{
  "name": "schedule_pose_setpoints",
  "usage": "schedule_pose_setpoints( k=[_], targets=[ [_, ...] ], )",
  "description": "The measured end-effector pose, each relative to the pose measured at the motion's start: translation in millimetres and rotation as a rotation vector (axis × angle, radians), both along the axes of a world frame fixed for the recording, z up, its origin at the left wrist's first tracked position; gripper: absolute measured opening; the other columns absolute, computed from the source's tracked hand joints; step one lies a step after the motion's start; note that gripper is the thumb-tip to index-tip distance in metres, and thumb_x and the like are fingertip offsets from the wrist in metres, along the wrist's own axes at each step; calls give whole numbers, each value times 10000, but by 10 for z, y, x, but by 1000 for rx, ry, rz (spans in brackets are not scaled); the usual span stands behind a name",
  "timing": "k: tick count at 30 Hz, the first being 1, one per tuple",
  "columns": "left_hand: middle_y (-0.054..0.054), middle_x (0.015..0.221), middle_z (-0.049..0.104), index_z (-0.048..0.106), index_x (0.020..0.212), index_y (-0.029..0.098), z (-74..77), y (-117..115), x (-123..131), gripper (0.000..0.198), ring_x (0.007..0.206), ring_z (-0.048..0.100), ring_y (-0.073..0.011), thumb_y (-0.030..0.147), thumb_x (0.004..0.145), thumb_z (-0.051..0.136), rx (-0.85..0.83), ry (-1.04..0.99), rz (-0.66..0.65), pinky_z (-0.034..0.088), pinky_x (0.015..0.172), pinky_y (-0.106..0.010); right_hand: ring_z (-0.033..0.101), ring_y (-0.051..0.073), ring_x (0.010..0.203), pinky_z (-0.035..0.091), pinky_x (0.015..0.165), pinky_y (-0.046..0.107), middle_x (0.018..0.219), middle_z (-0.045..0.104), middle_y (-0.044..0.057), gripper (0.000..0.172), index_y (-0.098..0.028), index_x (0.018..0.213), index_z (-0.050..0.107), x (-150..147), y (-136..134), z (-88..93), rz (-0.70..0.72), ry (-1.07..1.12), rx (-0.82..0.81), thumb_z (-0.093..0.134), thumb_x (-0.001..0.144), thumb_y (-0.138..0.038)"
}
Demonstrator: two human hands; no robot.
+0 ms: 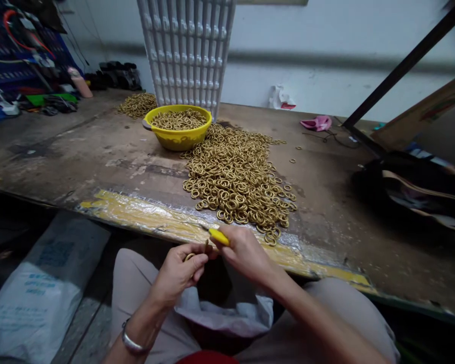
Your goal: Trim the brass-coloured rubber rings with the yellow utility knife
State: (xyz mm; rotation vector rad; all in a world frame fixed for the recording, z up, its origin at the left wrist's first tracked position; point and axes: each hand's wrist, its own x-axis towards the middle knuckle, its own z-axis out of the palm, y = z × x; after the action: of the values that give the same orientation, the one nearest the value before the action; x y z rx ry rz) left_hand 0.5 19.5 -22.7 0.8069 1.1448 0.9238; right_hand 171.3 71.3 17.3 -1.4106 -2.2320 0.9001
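My left hand [182,270] is closed in a pinch on a brass ring [190,256], held just below the table's front edge. My right hand [243,253] is closed round a yellow-handled tool [217,235] whose tip points left toward that ring. Both hands hover over a white bag [227,316] lying open in my lap. On the worn wooden table [98,151], just beyond my hands, lies a big heap of brass rings [237,179]. A yellow bowl [177,136] filled with more rings stands behind the heap.
A white slatted plastic crate [187,50] stands upright behind the bowl. Another small ring pile [137,104] lies far left of it. Tools and clutter [30,65] fill the far left; cardboard and a dark bag [413,187] sit right. A white sack [34,293] lies on the floor.
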Motion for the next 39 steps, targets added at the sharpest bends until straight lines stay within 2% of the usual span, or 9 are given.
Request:
schedule_pose_setpoints(
  k=[4,10,16,21,24,28,31,35,39],
  targets=[
    [47,434,433,663,774,98,36,-23,-94,381,370,281,-35,469,705,719,41,43,45,181,342,-145,515,130,620,212,561,262,722,650,37,78,-166,771,618,1,-125,2,145,-294,158,540,775,-159],
    [20,499,520,657,802,100,66,-31,-148,412,373,338,-38,483,675,741,76,66,120,214,344,-147,579,161,663,216,558,280,794,692,62,124,-170,855,640,-46,-160,-34,202,-429,206,528,801,-171],
    [-6,555,568,621,716,113,82,-70,-146,325,373,344,-33,431,746,682,128,140,85,230,355,-156,610,174,689,287,574,274,825,696,53,147,-195,908,620,-61,-124,-81,198,-493,225,488,843,-180],
    [-26,622,596,639,691,115,244,-284,-45,175,440,425,-48,267,778,647,242,226,-60,324,426,-162,631,186,732,333,599,270,849,698,80,191,-170,915,605,62,79,-76,44,-645,227,429,859,-122],
    [-12,590,564,617,716,120,243,-301,32,251,408,377,-37,357,793,645,141,68,-111,262,381,-150,631,177,764,351,616,257,868,682,53,161,-189,914,593,91,165,-63,-34,-613,288,452,856,-141],
    [-9,620,560,537,695,132,48,-216,79,397,371,306,-12,504,766,655,-24,-185,-63,138,335,-136,628,162,768,380,624,244,949,643,57,202,-190,955,581,-26,237,-173,-35,-623,342,438,848,-95],
    [7,623,568,502,789,162,-88,-206,78,304,358,298,-13,420,791,662,-46,-311,-61,139,326,-129,637,177,755,407,610,254,954,625,82,242,-167,972,581,-135,318,-273,3,-671,345,382,873,-71],
    [10,595,554,517,968,168,-139,-207,56,253,355,329,-34,365,830,595,-117,-494,-92,158,318,-130,642,202,763,430,600,268,919,621,99,264,-143,978,586,-181,419,-309,22,-666,331,344,897,-75],
    [-7,647,551,522,814,146,-162,-136,62,265,391,374,-32,391,820,623,-145,-538,-71,137,314,-125,643,207,764,445,625,281,922,630,124,288,-119,985,597,-138,462,-297,15,-647,304,326,903,-73]
  ],
)
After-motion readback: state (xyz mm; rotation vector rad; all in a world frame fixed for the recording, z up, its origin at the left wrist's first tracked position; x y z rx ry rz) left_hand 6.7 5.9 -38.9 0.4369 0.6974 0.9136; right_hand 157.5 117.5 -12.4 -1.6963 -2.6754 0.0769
